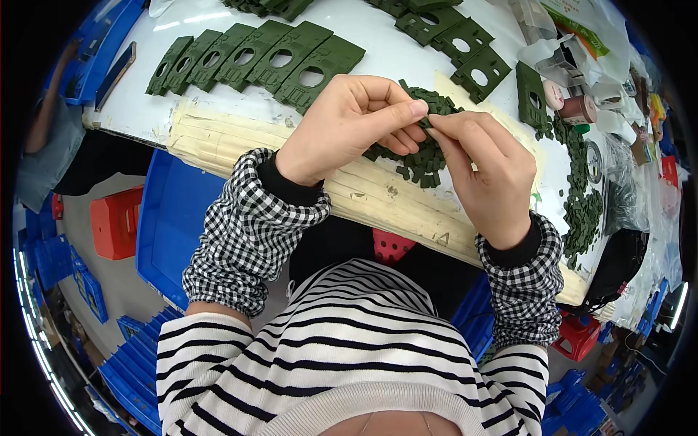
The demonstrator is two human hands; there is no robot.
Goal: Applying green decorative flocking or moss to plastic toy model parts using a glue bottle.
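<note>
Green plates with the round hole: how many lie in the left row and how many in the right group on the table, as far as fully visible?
Left row of green plates: 6
Right group of green plates: 3
Total: 9

More plates are cut off at the top edge, and the small green pieces under the hands are too many to count.

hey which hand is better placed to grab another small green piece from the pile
Left, probably. The left hand lies directly over the pile of small green pieces, fingers curled into it; the right hand sits at the pile's near edge.
</note>
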